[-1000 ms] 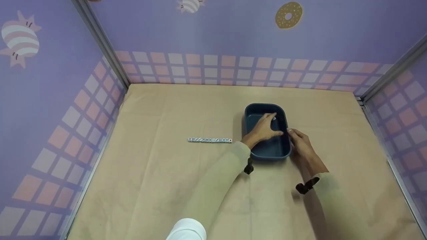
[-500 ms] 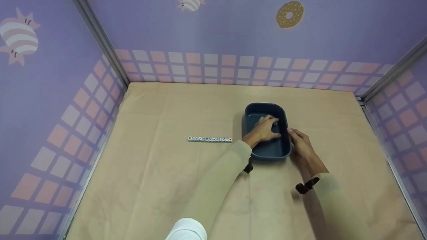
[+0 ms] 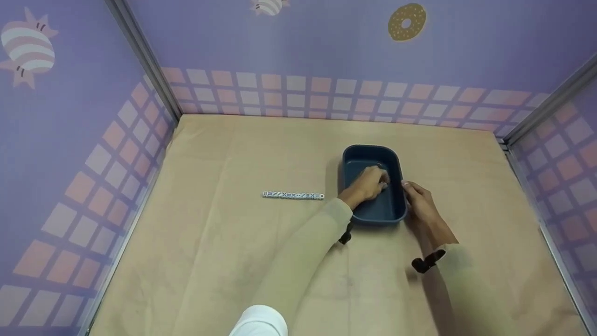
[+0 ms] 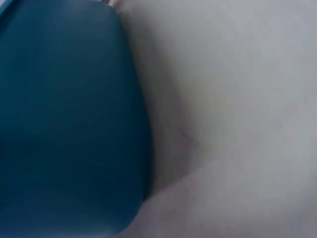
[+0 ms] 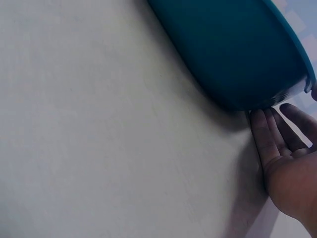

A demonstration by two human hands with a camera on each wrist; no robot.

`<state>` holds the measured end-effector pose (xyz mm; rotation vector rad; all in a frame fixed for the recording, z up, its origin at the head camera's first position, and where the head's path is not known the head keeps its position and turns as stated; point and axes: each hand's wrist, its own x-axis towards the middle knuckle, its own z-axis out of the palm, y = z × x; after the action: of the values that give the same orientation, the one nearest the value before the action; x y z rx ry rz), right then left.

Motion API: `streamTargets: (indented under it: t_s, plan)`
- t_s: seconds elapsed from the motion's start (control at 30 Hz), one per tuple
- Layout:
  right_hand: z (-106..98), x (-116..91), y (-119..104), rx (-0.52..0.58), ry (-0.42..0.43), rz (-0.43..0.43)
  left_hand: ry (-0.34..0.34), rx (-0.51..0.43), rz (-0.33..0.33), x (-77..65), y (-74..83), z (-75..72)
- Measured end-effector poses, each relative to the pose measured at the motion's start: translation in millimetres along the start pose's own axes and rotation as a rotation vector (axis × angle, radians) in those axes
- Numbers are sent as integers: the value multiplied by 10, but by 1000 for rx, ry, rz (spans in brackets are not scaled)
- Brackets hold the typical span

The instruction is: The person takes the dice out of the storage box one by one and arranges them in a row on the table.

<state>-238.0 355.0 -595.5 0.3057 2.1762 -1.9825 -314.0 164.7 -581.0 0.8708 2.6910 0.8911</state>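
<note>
A dark blue rectangular bin (image 3: 378, 213) stands on the table, right of the middle. Inside it, the left hand (image 3: 366, 183) reaches over the near-left wall with fingers curled down, pinching a small white die that its fingers mostly hide. The right hand (image 3: 421, 200) holds the bin's right side, thumb at the rim and fingers against the outer wall; the right wrist view shows these fingers (image 5: 270, 131) low on the wall. To the left of the bin lies a straight row of white dice (image 3: 293, 195) with dark pips. The left wrist view shows only the bin's outer wall (image 4: 69, 119) and the tabletop.
A beige cloth (image 3: 224, 261) covers the table. Purple patterned panels (image 3: 317, 51) rise at the back and both sides, joined by metal posts (image 3: 147, 60). A white round object (image 3: 261, 321) shows at the bottom edge, by the left sleeve.
Inside the bin, the left hand has drawn slightly nearer and its spread fingers have closed around the small die. The right hand, the bin and the row of dice stay put.
</note>
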Motion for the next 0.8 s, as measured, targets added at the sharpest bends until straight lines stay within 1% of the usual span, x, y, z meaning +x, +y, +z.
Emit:
streamTargets:
  t_s: [0.13, 0.23, 0.3, 0.4, 0.5, 0.57, 0.67, 0.73, 0.8]
  plan:
    - [39, -10, -27, 22, -5, -10, 57, -53, 78, -14, 21, -66]
    - [57, -14, -18, 9, -7, -19, 69, -125, 133, -55, 75, -181]
    - [57, 3, 18, 5, -8, -17, 61, -180, 166, -104, 131, -306]
    - [55, 18, 35, 6, -6, -10, 42, -268, 226, -204, 207, -551]
    - [57, 27, 26, 23, -3, 7, 32, -311, 292, -347, 234, -823]
    - [51, 23, 13, 33, 0, 16, 29, -311, 330, -462, 221, -986]
    - [38, 3, -5, 61, -4, 16, 28, -272, 368, -642, 144, -1180]
    - [32, -10, -12, 80, -10, 9, 30, -244, 373, -762, 49, -1285]
    - [30, -14, -17, 89, -15, 1, 38, -224, 356, -872, -83, -1375]
